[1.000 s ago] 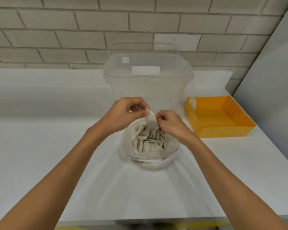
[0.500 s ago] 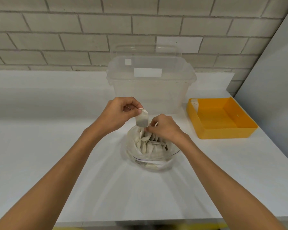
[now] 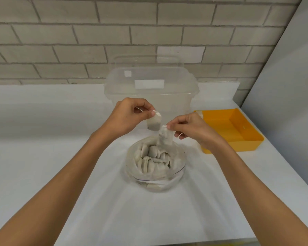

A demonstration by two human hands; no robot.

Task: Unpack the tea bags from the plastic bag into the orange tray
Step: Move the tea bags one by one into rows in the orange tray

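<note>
An open clear plastic bag holding several pale tea bags sits on the white table in front of me. Above it my left hand pinches one tea bag between thumb and forefinger. My right hand pinches a second tea bag, which hangs just over the bag's mouth, beside the first one. The orange tray stands to the right of the hands, with one tea bag leaning in its far left corner.
A large clear plastic bin with a lid stands right behind the hands, against the brick wall. A grey panel closes off the right side. The table's front edge runs along the bottom of the view.
Both hands have risen from the bag's mouth. The left hand lifted its tea bag clear, and the right hand pulled a second tea bag up out of the bag.
</note>
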